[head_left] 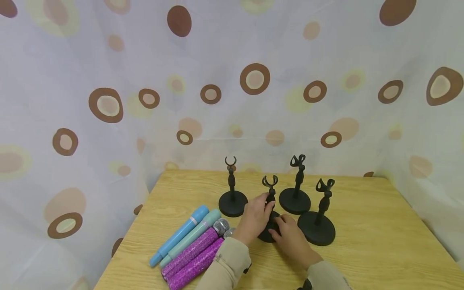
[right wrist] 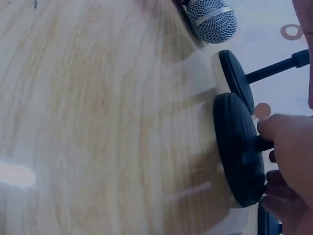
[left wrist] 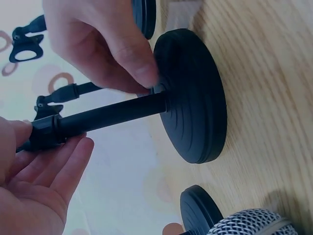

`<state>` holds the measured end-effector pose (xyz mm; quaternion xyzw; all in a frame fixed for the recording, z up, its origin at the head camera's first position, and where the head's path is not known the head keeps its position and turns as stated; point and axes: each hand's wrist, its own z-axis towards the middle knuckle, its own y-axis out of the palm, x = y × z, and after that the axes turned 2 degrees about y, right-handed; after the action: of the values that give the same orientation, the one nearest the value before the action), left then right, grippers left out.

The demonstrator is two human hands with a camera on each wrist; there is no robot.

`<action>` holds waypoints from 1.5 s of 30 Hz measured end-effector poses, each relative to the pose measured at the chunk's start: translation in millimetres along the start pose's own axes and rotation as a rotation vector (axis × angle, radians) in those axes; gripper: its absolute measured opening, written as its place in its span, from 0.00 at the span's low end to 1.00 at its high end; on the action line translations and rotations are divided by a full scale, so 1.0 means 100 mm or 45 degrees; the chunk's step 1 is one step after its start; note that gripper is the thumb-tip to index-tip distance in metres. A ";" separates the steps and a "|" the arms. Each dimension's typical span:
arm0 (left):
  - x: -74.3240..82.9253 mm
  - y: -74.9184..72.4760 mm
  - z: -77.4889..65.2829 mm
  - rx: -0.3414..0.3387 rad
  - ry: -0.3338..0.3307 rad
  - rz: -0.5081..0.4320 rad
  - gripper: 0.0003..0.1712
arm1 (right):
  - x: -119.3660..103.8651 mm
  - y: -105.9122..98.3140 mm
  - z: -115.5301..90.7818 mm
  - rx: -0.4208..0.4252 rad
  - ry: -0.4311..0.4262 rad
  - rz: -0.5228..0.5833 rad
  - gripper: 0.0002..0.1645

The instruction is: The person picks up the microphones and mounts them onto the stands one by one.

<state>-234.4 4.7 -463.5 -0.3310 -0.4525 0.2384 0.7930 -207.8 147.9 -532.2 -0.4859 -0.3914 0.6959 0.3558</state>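
Observation:
A black desktop microphone stand [head_left: 267,235] with a round base and a forked clip on top stands upright between both hands. My left hand [head_left: 253,219] grips its pole at the collar below the clip, thumb on one side and fingers on the other. Low on the same stand, my right hand [head_left: 293,242] has its thumb and fingers around the foot of the pole, close over the base. In the left wrist view the pole [left wrist: 112,115] shows between the two hands. The right wrist view shows the base [right wrist: 238,149] near the right fingers, with part of the pole hidden by the hand.
Three similar stands are nearby: one back left [head_left: 233,204], one behind right [head_left: 295,201], one at right [head_left: 316,228]. Left of my hands lie a blue microphone [head_left: 180,234], a mint one [head_left: 192,236] and two glittery purple ones [head_left: 191,250]. A spotted curtain [head_left: 217,48] hangs behind the wooden table [head_left: 380,241].

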 end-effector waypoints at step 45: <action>0.16 -0.15 -0.47 -0.175 -0.019 -0.212 0.16 | -0.14 0.04 -0.61 0.006 -0.026 0.010 0.38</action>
<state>-184.6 -9.5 -460.9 -0.3440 -0.4997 0.1424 0.7821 -145.9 146.2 -543.4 -0.4794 -0.3915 0.7030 0.3502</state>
